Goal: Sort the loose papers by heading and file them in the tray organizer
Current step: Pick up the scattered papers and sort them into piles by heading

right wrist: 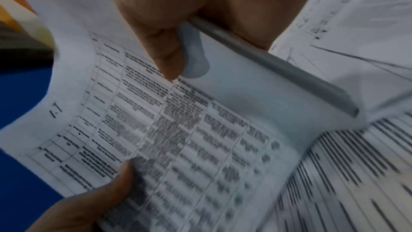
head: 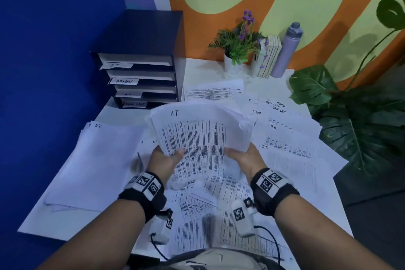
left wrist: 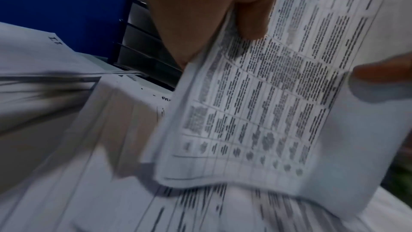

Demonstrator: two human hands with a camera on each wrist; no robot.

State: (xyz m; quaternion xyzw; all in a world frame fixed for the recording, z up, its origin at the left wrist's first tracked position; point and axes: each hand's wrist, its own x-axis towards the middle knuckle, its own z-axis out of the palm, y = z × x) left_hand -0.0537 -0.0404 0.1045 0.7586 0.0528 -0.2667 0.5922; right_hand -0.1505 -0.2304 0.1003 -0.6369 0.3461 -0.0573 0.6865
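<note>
Both hands hold up a sheaf of printed papers (head: 197, 133) headed "I.T" above the desk. My left hand (head: 166, 160) grips its lower left edge, thumb on the top sheet (left wrist: 267, 94). My right hand (head: 245, 155) grips the lower right edge, thumb pressed on the print (right wrist: 169, 130). A dark tray organizer (head: 140, 76) stands at the back left with shelves labelled IT, ADMIN, H.R and TASK LIST. A pile headed "I.T." (head: 94, 160) lies at the left. Loose papers (head: 285, 133) headed ADMIN, TASK LIST, H.R. and I.T. are spread at the right.
More printed sheets (head: 219, 215) lie on the white desk (head: 252, 72) under my wrists. At the back stand a potted plant (head: 236, 50), a stack of books (head: 268, 57) and a lilac bottle (head: 287, 50). A large leafy plant (head: 355, 120) crowds the right edge; a blue wall (head: 43, 72) bounds the left.
</note>
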